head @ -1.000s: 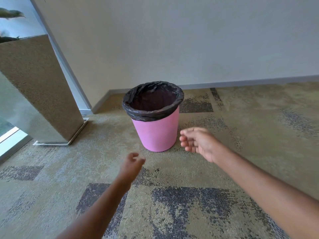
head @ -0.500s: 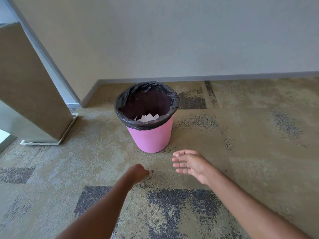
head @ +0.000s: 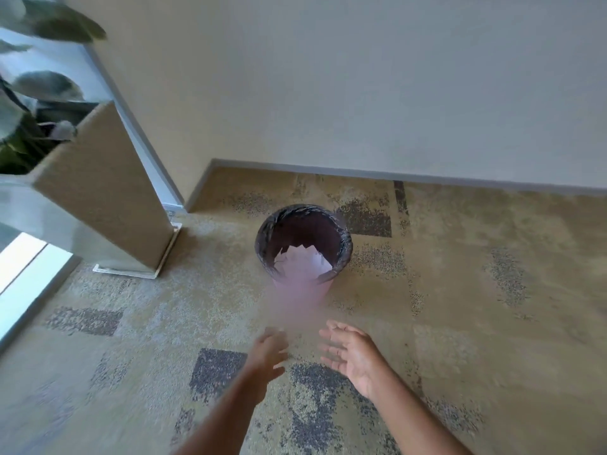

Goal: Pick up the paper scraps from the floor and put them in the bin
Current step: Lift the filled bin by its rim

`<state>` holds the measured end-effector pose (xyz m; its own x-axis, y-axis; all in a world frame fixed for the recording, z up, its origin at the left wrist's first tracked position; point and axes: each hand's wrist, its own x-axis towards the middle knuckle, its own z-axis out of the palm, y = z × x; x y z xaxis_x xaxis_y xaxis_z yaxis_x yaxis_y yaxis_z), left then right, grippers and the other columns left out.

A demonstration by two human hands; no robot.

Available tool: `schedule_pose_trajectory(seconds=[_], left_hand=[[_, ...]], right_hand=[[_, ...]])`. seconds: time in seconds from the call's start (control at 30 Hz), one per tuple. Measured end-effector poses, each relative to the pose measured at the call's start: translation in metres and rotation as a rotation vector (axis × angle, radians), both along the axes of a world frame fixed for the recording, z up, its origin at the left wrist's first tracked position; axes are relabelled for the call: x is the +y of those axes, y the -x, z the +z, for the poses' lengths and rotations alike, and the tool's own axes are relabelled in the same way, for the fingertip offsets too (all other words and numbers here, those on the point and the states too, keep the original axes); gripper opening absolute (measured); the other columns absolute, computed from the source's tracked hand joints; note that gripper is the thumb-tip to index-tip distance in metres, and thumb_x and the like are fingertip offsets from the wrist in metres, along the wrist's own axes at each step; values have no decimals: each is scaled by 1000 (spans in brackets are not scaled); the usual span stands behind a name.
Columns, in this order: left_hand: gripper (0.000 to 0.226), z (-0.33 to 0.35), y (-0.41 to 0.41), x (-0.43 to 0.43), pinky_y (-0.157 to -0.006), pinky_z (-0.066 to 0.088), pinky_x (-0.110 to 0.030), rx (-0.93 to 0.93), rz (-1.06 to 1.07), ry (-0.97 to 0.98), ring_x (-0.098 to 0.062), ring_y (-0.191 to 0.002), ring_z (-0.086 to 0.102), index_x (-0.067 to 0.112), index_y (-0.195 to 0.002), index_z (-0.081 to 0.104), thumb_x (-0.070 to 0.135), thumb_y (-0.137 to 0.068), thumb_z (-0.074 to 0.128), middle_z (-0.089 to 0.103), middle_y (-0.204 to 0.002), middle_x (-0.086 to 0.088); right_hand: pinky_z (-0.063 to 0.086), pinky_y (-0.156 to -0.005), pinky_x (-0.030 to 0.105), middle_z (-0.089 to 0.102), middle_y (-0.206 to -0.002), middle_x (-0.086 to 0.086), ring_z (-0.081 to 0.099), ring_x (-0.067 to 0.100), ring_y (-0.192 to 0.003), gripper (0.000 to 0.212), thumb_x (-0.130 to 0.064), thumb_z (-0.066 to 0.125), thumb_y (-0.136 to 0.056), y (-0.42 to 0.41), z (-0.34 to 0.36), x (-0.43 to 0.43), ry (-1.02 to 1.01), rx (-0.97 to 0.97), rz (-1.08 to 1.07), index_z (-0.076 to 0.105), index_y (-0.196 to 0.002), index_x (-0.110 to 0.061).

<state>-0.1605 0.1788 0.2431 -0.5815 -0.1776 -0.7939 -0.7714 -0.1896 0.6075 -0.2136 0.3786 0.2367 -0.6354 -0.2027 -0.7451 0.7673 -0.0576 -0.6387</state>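
A pink bin [head: 300, 292] with a black liner [head: 341, 254] stands on the carpet near the wall. White paper scraps [head: 300, 262] lie inside it. My left hand [head: 267, 351] is below the bin, blurred, fingers apart and empty. To its right my right hand [head: 353, 354] has its palm turned inward and fingers spread, holding nothing. Both hands hover over the carpet, short of the bin. I see no scraps on the visible floor.
A tall tan planter [head: 101, 192] with green leaves [head: 19, 103] stands at the left on a metal base. A window strip [head: 23, 267] runs along the far left. A beige wall with a grey skirting board [head: 427, 177] lies behind the bin.
The view has risen and pulled back, so the bin looks smaller and farther away. Both hands have come closer together and the left hand has opened from a loose fist.
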Motion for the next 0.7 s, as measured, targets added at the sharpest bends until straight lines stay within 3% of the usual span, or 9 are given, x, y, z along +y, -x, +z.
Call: schedule_pose_trajectory(seconds=[0.23, 0.37, 0.53, 0.7], left_hand=[[34, 125, -17, -5, -114, 48, -53, -62, 272, -225, -31, -127, 63, 16, -126, 61, 45, -108, 54, 68, -130, -8], [28, 177, -14, -13, -109, 49, -50, -69, 386, -171, -34, -116, 69, 4, -121, 68, 27, -107, 61, 74, -122, -18], [27, 190, 13, -28, -101, 49, -45, -105, 511, -129, -39, -117, 69, 1, -128, 66, 17, -106, 61, 73, -121, -21], [22, 164, 50, -35, -93, 48, -43, -166, 515, -165, -33, -100, 69, 5, -121, 67, 20, -106, 63, 71, -110, -17]], right_hand=[[62, -96, 51, 75, -123, 12, 72, 35, -112, 27, -12, 66, -101, -23, 109, -18, -137, -104, -23, 65, -129, -12], [64, -88, 49, 75, -120, 16, 72, 38, -110, 26, -13, 71, -99, -29, 175, -22, -160, -182, -65, 65, -124, -11], [62, -81, 44, 75, -114, 21, 73, 39, -104, 22, -7, 74, -97, 2, 198, -30, -178, -221, -115, 67, -118, -6], [61, -84, 45, 74, -112, 27, 73, 43, -105, 21, 3, 69, -97, 53, 172, -44, -169, -264, -159, 65, -117, 1]])
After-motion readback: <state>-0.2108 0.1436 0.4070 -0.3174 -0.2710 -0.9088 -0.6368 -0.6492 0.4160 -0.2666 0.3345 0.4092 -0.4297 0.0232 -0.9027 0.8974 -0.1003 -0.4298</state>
